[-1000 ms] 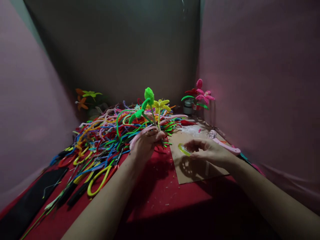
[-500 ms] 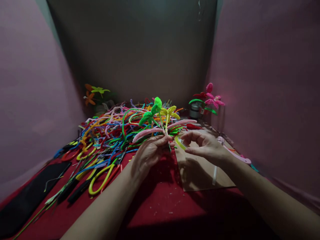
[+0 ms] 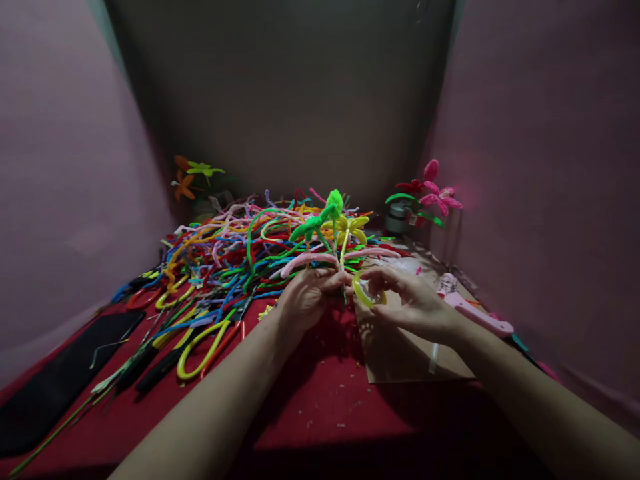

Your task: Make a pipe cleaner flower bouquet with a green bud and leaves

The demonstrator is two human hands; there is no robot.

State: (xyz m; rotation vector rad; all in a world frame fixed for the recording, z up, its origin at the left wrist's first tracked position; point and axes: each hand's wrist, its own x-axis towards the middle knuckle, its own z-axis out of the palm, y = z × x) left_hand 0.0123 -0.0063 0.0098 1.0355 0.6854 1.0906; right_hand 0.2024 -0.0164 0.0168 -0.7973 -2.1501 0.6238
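Note:
Between the thumb and fingers of my left hand [image 3: 311,297] is the stem of a pipe cleaner flower [image 3: 344,260]. It carries bright green petals [image 3: 320,220], a yellow bloom [image 3: 351,229] and two pink leaves that spread to either side. Just to its right, my right hand [image 3: 407,300] grips a roll of tape [image 3: 361,292] with a yellow rim, close to the stem. Whether a strip of tape runs from the roll to the stem I cannot tell.
Behind and left lies a heap of coloured pipe cleaners [image 3: 230,247]. Yellow-handled scissors [image 3: 203,353] rest in front of it. Under my right hand is a brown board [image 3: 400,360], with a pink glue gun [image 3: 480,319] beside it. Pink flowers [image 3: 440,198] stand at the back right.
The flower and both hands have shifted slightly right in the view, along with the surroundings. The flower has turned a little, and the tape roll shows more of its open ring.

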